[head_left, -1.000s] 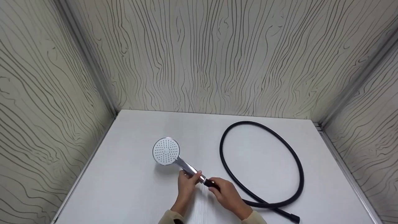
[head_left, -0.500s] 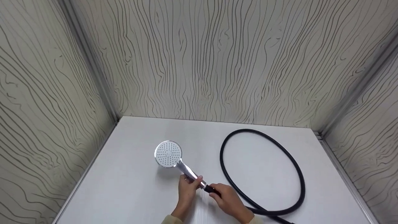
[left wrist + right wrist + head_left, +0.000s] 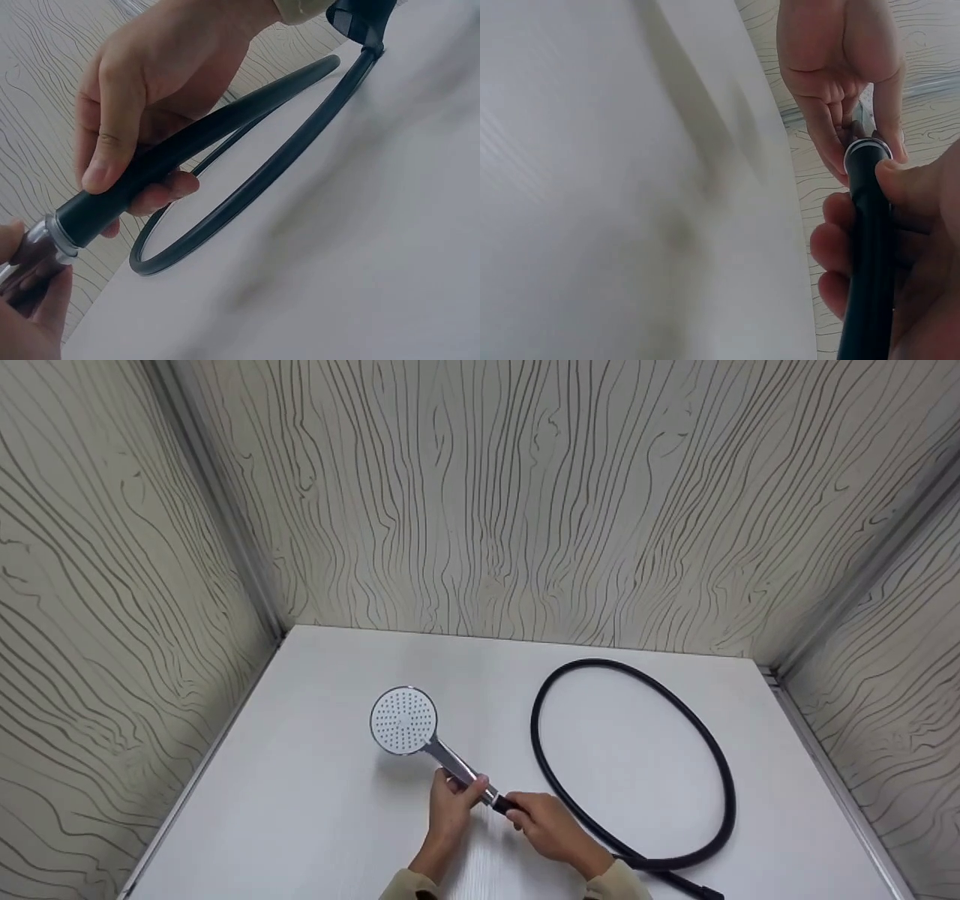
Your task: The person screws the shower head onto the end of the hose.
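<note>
A hand shower with a round white spray face [image 3: 403, 720] and a chrome handle is held tilted above the white table, spray face up. My left hand [image 3: 450, 814] grips the lower part of the handle between thumb and fingers. The black end [image 3: 112, 195] of a shower hose meets the chrome handle end, with a silvery ring at the joint. My right hand [image 3: 551, 826] grips this hose end, thumb and fingers curled round it in the right wrist view. How tightly the two parts are joined cannot be told.
The rest of the black hose [image 3: 535, 720] lies in a big loop on the right of the table [image 3: 322, 810]. Its other end, with a wider black fitting [image 3: 709, 893], lies near the front edge. Wood-patterned panels [image 3: 487, 510] stand behind and at both sides.
Both hands keep their holds on the handle and hose end. The right hand's fingers have shifted slightly round the hose. The head view has tilted a little down and back up.
</note>
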The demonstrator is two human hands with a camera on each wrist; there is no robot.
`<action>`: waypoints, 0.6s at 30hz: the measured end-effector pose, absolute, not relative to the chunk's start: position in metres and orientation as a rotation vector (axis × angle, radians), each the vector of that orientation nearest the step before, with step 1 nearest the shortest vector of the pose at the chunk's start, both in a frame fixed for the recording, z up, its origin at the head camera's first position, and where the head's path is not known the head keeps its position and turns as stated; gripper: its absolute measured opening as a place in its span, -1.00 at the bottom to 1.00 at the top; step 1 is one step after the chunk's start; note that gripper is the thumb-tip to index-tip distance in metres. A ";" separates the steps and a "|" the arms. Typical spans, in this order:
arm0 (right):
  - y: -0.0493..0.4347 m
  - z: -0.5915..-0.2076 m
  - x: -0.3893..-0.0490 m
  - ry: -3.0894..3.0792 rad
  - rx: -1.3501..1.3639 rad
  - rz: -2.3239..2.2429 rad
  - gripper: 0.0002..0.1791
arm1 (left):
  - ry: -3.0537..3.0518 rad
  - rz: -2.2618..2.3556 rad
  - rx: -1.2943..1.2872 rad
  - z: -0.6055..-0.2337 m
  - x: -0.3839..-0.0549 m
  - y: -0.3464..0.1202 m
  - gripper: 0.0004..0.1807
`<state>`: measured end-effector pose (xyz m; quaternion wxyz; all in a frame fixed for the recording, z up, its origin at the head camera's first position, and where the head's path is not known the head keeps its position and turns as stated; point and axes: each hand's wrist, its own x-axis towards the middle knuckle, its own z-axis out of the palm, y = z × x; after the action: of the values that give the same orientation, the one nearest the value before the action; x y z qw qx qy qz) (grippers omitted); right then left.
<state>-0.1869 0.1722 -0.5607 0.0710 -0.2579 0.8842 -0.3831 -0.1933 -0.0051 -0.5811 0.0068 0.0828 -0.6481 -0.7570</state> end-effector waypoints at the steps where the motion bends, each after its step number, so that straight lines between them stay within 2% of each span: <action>1: 0.172 -0.561 -0.187 2.654 -0.771 -1.157 -0.79 | -2.011 -2.373 0.257 -0.581 -0.193 -0.005 -0.50; 9: 0.164 -0.568 -0.185 2.796 -0.647 -1.164 -0.82 | -1.999 -2.332 0.367 -0.578 -0.192 0.000 -0.44; 14: 0.161 -0.573 -0.182 2.895 -0.637 -1.190 -0.71 | -2.021 -2.305 0.407 -0.578 -0.192 0.003 -0.44; 18: 0.161 -0.575 -0.182 2.989 -0.735 -1.107 -0.81 | -2.004 -2.309 0.400 -0.579 -0.192 0.002 -0.46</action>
<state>-0.1815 0.1607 -0.5750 -0.0645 -0.2243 0.9119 -0.3376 -0.1924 0.0021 -0.5786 0.0291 0.1296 -0.6498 -0.7484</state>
